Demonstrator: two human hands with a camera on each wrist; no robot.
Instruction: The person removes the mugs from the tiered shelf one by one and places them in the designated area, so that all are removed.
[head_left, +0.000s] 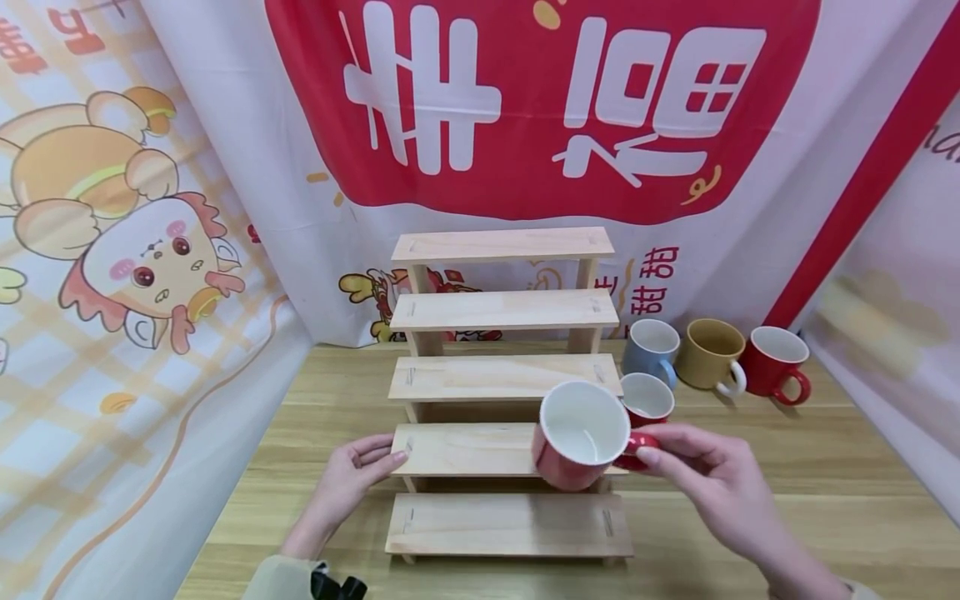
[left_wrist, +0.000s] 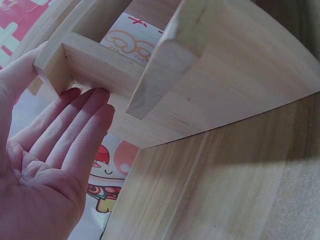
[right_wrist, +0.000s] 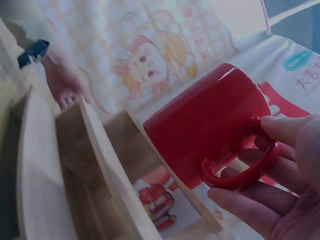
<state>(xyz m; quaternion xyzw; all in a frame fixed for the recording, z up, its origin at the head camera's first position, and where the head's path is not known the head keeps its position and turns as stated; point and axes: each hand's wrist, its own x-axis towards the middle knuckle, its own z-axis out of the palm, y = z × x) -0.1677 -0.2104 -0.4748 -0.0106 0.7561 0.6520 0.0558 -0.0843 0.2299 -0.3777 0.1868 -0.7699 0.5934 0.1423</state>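
Observation:
A stepped wooden rack (head_left: pixel 502 525) with several plank shelves stands in the middle of the head view. My left hand (head_left: pixel 341 483) grips the left end of its second shelf from the front; the thumb lies on top. In the left wrist view, the fingers (left_wrist: pixel 75 127) reach under that plank, against the side support. My right hand (head_left: pixel 720 483) holds a red mug (head_left: pixel 581 433) by its handle, over the right part of the same shelf. The mug is white inside, and its mouth tips toward the head camera. The right wrist view shows thumb and fingers around the handle (right_wrist: pixel 245 172).
Right of the rack, a blue mug (head_left: pixel 651 348), a tan mug (head_left: pixel 708 354) and a red mug (head_left: pixel 772 362) stand on the wooden table (head_left: pixel 825 500). Another red mug (head_left: pixel 648 396) is partly behind the held one. Printed cloth (head_left: pixel 225 167) hangs around the table.

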